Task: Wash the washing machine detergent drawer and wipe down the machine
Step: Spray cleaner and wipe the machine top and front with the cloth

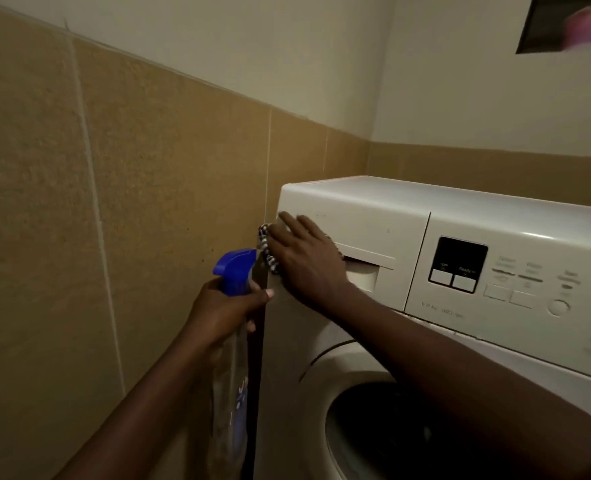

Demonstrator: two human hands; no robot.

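- Two bare forearms reach in from the bottom edge, one per hand, crossing toward the upper left corner of the washing machine (373,216).
- One right hand (307,261) lies flat on the detergent drawer (363,237) front, fingers (288,221) stretched out and close together, pressing one black-and-white patterned cloth (268,251) against the panel; only the cloth's edge shows, at the machine's left corner.
- One detergent drawer sits closed in the top left of the machine front, its recessed handle (365,277) just right of the hand.
- One left hand (223,311) holds one spray bottle (233,393), fingers wrapped tight round its neck below the blue trigger head (236,268); the clear body hangs downward, and whether any liquid is inside cannot be told.
- One white front-loading machine stands in the corner, with one dark display (458,261), a row of buttons and one round porthole door (373,427); the drum behind the glass is too dark to tell what it holds.
- Tan wall tiles (114,202) run behind and to the left, with pale painted wall above.
- One dark recess (571,22) at top right contains something pink, blurred.
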